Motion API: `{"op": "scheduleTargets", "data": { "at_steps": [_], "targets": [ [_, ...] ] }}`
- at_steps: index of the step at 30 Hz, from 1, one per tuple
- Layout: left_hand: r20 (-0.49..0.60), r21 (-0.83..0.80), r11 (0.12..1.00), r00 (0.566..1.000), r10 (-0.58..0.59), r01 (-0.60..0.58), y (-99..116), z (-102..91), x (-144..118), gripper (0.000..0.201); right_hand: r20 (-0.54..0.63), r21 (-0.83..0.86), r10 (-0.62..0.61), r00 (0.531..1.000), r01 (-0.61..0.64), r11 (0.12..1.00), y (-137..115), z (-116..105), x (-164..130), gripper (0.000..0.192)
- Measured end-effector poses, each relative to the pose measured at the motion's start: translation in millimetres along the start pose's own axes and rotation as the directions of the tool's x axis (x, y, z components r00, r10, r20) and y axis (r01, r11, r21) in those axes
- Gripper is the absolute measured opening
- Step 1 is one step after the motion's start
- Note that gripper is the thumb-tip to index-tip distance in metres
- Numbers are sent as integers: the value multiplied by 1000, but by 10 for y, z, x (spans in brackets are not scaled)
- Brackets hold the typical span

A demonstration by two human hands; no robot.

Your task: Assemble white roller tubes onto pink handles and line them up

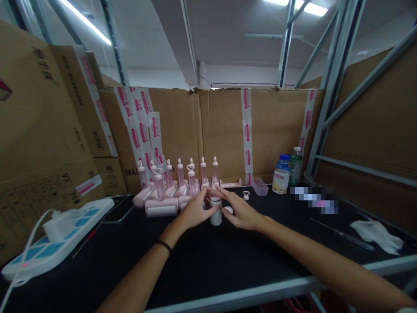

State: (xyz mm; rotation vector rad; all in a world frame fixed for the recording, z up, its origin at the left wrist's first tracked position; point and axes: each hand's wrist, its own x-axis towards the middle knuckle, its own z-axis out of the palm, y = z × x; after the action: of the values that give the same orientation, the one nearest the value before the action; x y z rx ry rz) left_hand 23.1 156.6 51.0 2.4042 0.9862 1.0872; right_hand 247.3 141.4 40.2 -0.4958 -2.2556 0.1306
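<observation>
A small white cylinder (215, 215) stands upright on the black tabletop in the middle, between my hands. My left hand (197, 208) curves round its left side, thumb against the front and fingers over the top. From the right, my right hand (243, 211) closes on the same cylinder, its fingertips meeting the left ones above it. The hands partly cover the cylinder's upper end. A pale round piece (229, 210) shows between the right thumb and fingers; I cannot tell whether it is touched. Pink bottle-like pieces with loop tops (159, 186) stand in rows behind the left hand.
On the left lie a white power strip (61, 234) and a phone (119, 211). A heart-shaped pink loop (246, 195), a pink tray (259, 187) and two bottles (281, 176) are at the back right. A screwdriver (345, 235) and crumpled tissue (378, 234) lie at right.
</observation>
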Motion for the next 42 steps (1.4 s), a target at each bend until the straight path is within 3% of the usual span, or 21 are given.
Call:
{"op": "scheduleTargets", "data": {
  "at_steps": [6, 11, 19, 24, 27, 29, 31, 34, 38, 42],
  "targets": [
    [-7, 32, 999, 1000, -4, 4, -6, -6, 2, 44, -86, -8, -3, 996, 2, 1000, 12, -12, -11, 79],
    [-7, 10, 999, 999, 38, -38, 1, 3, 7, 39, -15, -6, -69, 997, 69, 998, 41, 14, -28, 69],
    [10, -8, 999, 999, 40, -40, -23, 28, 15, 38, -97, 35, -39, 995, 43, 998, 69, 102, -38, 59],
    [9, 12, 999, 999, 40, -41, -20, 22, 12, 41, -83, 64, -28, 996, 34, 997, 20, 85, -44, 57],
    [8, 59, 998, 1000, 21, -21, -12, 5, 11, 48, -167, 82, 52, 985, -39, 996, 39, 15, -27, 57],
    [27, 102, 995, 1000, 8, -10, -6, -9, 12, 49, -289, 83, 160, 944, -142, 986, 109, -33, -16, 49],
    [50, 135, 991, 999, 13, -20, -1, -21, 14, 47, -319, 75, 245, 915, -233, 969, 222, -61, -24, 38],
    [66, 167, 985, 998, 22, -33, 2, -29, 18, 49, -128, -1, 327, 936, -330, 944, 413, -49, -95, 39],
    [84, 181, 983, 996, -10, -6, -1, -38, 24, 48, 128, -121, 388, 913, -374, 919, 574, 31, -220, 65],
    [25, 147, 989, 999, -25, 21, -18, -58, 47, 39, 182, -130, 386, 904, -367, 921, 620, 113, -257, 66]
  ]
}}
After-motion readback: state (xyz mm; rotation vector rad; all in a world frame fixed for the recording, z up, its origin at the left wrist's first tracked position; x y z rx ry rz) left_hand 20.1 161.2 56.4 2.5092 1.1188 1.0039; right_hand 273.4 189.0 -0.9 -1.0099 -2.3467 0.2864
